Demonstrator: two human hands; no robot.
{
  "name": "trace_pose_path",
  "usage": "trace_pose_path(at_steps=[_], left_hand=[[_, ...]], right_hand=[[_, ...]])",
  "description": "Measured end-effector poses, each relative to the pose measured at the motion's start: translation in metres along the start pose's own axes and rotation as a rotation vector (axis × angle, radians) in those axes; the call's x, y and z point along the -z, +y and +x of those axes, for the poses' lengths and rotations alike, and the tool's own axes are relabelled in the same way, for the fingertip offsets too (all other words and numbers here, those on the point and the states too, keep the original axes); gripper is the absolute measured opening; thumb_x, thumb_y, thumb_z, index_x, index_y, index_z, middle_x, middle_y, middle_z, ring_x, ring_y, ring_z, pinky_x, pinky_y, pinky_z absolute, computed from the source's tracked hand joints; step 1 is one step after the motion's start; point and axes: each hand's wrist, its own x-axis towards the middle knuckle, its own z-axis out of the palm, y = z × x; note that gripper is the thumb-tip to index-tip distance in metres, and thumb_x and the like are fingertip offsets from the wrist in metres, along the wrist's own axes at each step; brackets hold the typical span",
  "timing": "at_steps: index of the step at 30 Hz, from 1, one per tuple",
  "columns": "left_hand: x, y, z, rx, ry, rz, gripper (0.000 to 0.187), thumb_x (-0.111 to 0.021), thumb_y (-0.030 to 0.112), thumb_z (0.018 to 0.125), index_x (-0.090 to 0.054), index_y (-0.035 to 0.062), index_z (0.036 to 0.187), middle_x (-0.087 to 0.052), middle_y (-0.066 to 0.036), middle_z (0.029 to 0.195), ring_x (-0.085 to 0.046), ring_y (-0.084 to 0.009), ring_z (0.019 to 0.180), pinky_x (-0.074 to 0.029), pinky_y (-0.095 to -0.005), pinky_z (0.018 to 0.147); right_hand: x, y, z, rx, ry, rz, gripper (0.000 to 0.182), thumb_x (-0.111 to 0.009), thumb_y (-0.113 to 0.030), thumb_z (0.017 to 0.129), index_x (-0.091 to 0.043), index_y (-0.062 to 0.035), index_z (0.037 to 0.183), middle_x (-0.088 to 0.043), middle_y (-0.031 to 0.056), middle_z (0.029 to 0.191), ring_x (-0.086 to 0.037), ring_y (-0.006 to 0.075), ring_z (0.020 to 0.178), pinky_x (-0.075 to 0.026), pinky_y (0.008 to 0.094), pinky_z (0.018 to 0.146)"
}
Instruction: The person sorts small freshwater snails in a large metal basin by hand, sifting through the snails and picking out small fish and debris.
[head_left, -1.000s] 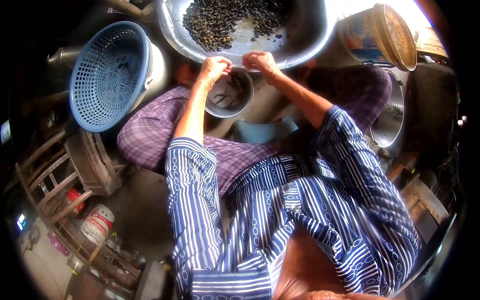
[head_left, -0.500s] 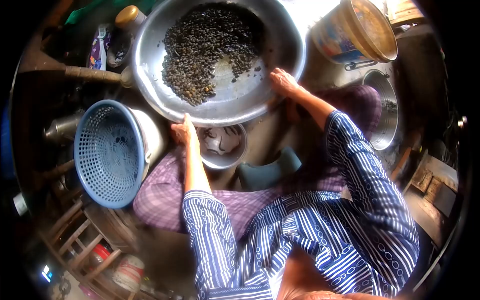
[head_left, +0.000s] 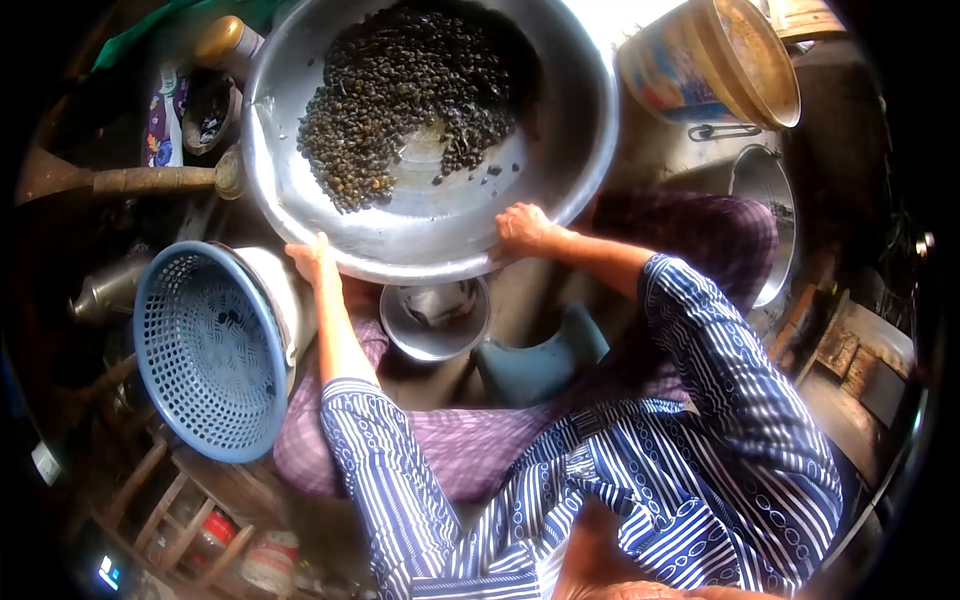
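Silvery metal is forming the basin (head_left: 450, 218) just beyond the left hand (head_left: 316, 260), which is holding its near rim (head_left: 410, 272), and the right hand (head_left: 525, 230), which is curling over it. Dark pieces (head_left: 390, 90) are lying beyond both; steadiness is probably demanding level, matched grips.

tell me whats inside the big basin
The basin holds a heap of small dark pieces, possibly shellfish, with a few strays beside it. Bare metal shows on the near side; whatever lies beneath the heap is covered, and the far edge is out of frame.
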Motion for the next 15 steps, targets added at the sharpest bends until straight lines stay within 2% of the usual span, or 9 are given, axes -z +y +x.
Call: trace_pose_path(at_steps=[2, 3, 4, 6, 8, 10, 12, 14, 15], left_hand=[[0.001, 0.014, 0.005, -0.006, 0.061, 0.141, 0.046, -0.058, 0.023, 0.079, -0.034, -0.0043, 0.106, -0.054, -0.031, 0.097, -0.055, -0.0429, 0.091, -0.043, -0.0475, 0.081], [0.0, 0.018, 0.006, -0.03, 0.082, 0.154, 0.045, -0.057, 0.023, 0.079, -0.034, -0.0048, 0.105, -0.055, -0.032, 0.094, -0.055, -0.0436, 0.09, -0.043, -0.0483, 0.081], [0.001, 0.019, 0.004, -0.052, 0.101, 0.161, 0.044, -0.056, 0.023, 0.08, -0.033, -0.0053, 0.105, -0.056, -0.032, 0.091, -0.056, -0.0443, 0.088, -0.043, -0.0492, 0.08], [-0.001, 0.022, 0.005, -0.063, 0.125, 0.157, 0.042, -0.054, 0.023, 0.08, -0.034, -0.0067, 0.102, -0.056, -0.033, 0.085, -0.056, -0.0454, 0.085, -0.043, -0.0501, 0.078], [-0.002, 0.022, 0.005, -0.032, 0.137, 0.154, 0.042, -0.054, 0.024, 0.079, -0.036, -0.0072, 0.102, -0.056, -0.033, 0.085, -0.056, -0.0454, 0.084, -0.043, -0.0497, 0.077], [-0.002, 0.023, 0.004, -0.045, 0.164, 0.133, 0.042, -0.055, 0.024, 0.079, -0.038, -0.0078, 0.101, -0.056, -0.033, 0.086, -0.056, -0.0448, 0.084, -0.043, -0.0487, 0.076], [-0.003, 0.026, 0.002, -0.008, 0.168, 0.127, 0.042, -0.056, 0.022, 0.079, -0.04, -0.0086, 0.102, -0.056, -0.032, 0.087, -0.057, -0.0428, 0.083, -0.044, -0.0471, 0.076], [-0.006, 0.019, 0.006, -0.022, 0.181, 0.057, 0.043, -0.056, 0.021, 0.078, -0.04, -0.0096, 0.104, -0.055, -0.032, 0.089, -0.057, -0.0424, 0.083, -0.044, -0.0465, 0.076], [-0.007, 0.018, 0.007, -0.02, 0.177, 0.066, 0.043, -0.056, 0.021, 0.078, -0.04, -0.0096, 0.104, -0.055, -0.032, 0.089, -0.057, -0.0424, 0.083, -0.044, -0.0465, 0.076]], right_hand=[[0.008, -0.005, 0.008, 0.064, -0.12, 0.076, 0.026, -0.047, -0.019, 0.074, -0.063, -0.0028, 0.088, -0.063, 0.0164, 0.088, -0.062, 0.0309, 0.082, -0.05, 0.0414, 0.074], [0.014, -0.007, 0.012, -0.11, -0.11, 0.26, 0.027, -0.048, -0.018, 0.073, -0.063, -0.0058, 0.092, -0.063, 0.0165, 0.089, -0.062, 0.0309, 0.083, -0.049, 0.0387, 0.076], [0.005, 0.001, 0.023, -0.115, -0.116, 0.253, 0.027, -0.048, -0.018, 0.073, -0.063, -0.0058, 0.092, -0.063, 0.0165, 0.089, -0.062, 0.0309, 0.083, -0.049, 0.0387, 0.076], [-0.013, 0.033, 0.057, -0.076, 0.157, 0.458, 0.027, -0.049, -0.015, 0.072, -0.061, -0.005, 0.094, -0.063, 0.0172, 0.091, -0.061, 0.0297, 0.086, -0.048, 0.0372, 0.079], [-0.001, 0.052, 0.075, -0.176, 0.154, 0.802, 0.03, -0.048, -0.011, 0.071, -0.059, -0.0042, 0.099, -0.063, 0.0162, 0.092, -0.061, 0.0279, 0.087, -0.048, 0.0361, 0.078], [0.003, 0.062, 0.093, -0.189, 0.179, 0.758, 0.032, -0.049, -0.01, 0.071, -0.06, -0.0066, 0.1, -0.063, 0.0142, 0.09, -0.06, 0.0279, 0.086, -0.048, 0.0352, 0.075], [0.002, 0.068, 0.116, -0.325, 0.057, 0.927, 0.04, -0.052, -0.004, 0.073, -0.054, -0.0027, 0.113, -0.063, 0.0116, 0.099, -0.061, 0.0206, 0.091, -0.048, 0.0312, 0.08], [-0.029, 0.09, 0.145, -0.244, 0.106, 0.955, 0.046, -0.049, 0.001, 0.07, -0.052, -0.0029, 0.116, -0.062, 0.0102, 0.101, -0.06, 0.0201, 0.09, -0.048, 0.0312, 0.08], [-0.016, 0.091, 0.148, -0.281, 0.182, 0.854, 0.048, -0.046, 0.004, 0.069, -0.051, -0.0026, 0.116, -0.061, 0.011, 0.103, -0.058, 0.0201, 0.092, -0.047, 0.0308, 0.08]])
